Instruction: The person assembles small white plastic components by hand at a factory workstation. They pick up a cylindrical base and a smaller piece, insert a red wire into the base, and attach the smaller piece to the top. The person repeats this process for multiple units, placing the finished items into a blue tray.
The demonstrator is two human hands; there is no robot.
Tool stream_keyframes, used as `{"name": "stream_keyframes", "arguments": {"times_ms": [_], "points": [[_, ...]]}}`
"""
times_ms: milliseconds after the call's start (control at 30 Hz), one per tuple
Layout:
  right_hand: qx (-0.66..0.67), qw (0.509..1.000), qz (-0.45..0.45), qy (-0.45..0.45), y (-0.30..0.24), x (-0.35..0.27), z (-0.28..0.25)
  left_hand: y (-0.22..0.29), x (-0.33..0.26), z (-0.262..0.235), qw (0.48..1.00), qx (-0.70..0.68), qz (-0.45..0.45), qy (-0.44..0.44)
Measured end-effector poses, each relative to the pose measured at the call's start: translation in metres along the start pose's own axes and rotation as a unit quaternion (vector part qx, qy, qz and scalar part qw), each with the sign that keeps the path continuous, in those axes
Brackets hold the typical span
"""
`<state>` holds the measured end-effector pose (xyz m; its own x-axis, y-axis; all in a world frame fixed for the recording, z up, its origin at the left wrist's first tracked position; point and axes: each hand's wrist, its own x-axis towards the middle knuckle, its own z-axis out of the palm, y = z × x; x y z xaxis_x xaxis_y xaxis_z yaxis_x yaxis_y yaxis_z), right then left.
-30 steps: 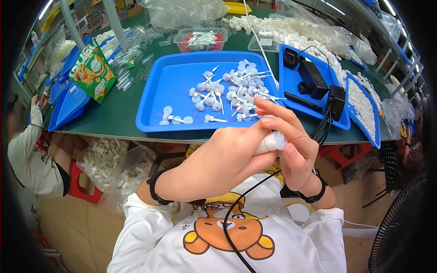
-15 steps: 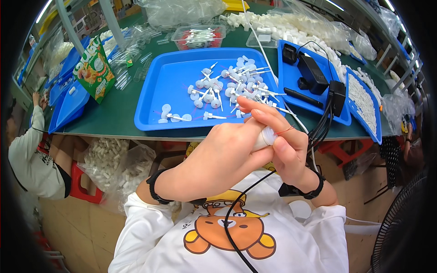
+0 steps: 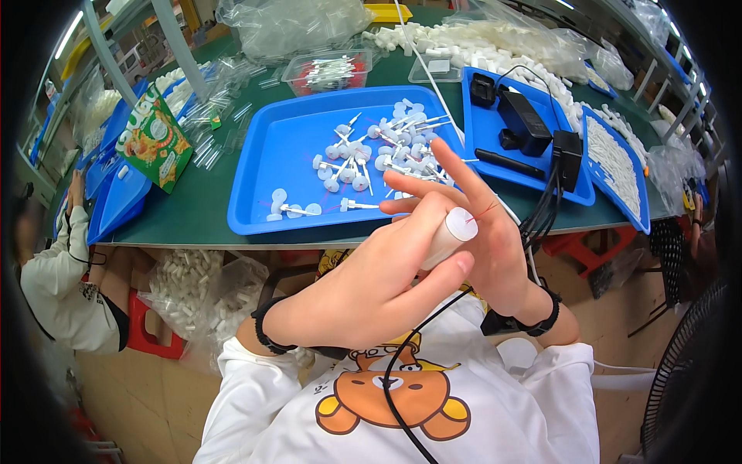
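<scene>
My left hand [image 3: 371, 282] is closed around a small white plastic cylinder [image 3: 450, 234], its round end pointing up to the right. My right hand [image 3: 475, 232] sits just behind it with fingers spread, pinching a thin red thread-like piece at the cylinder's end. Both hands hover in front of my chest, below the table's front edge. On the table lies a big blue tray [image 3: 267, 178] holding several small white pin-shaped plastic parts [image 3: 371, 155].
A second blue tray [image 3: 473, 116] carries black boxes and cables; a third [image 3: 618, 170] holds white pieces. White parts are heaped at the back, a green snack bag [image 3: 154, 143] lies left. Another person [image 3: 62, 271] sits at far left. A fan stands at lower right.
Both hands have shifted slightly up and right. The cylinder has turned so its round end shows, and my right fingers have spread apart.
</scene>
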<state>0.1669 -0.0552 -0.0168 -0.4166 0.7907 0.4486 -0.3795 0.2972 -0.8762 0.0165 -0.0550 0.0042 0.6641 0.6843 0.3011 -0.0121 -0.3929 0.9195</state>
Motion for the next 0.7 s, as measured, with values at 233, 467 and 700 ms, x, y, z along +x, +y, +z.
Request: {"name": "stream_keyframes", "arguments": {"times_ms": [233, 467, 700], "points": [[-0.058, 0.997, -0.043, 0.013, -0.010, -0.002, -0.006, -0.005, 0.005, -0.006, 0.963, -0.251, -0.058, -0.075], [-0.044, 0.998, -0.010, 0.033, -0.017, -0.002, -0.009, 0.004, 0.008, -0.008, 0.882, -0.447, -0.093, -0.112], [0.017, 0.994, 0.105, -0.012, -0.019, -0.007, -0.007, -0.008, 0.013, -0.008, 0.877, -0.460, -0.048, -0.126]]}}
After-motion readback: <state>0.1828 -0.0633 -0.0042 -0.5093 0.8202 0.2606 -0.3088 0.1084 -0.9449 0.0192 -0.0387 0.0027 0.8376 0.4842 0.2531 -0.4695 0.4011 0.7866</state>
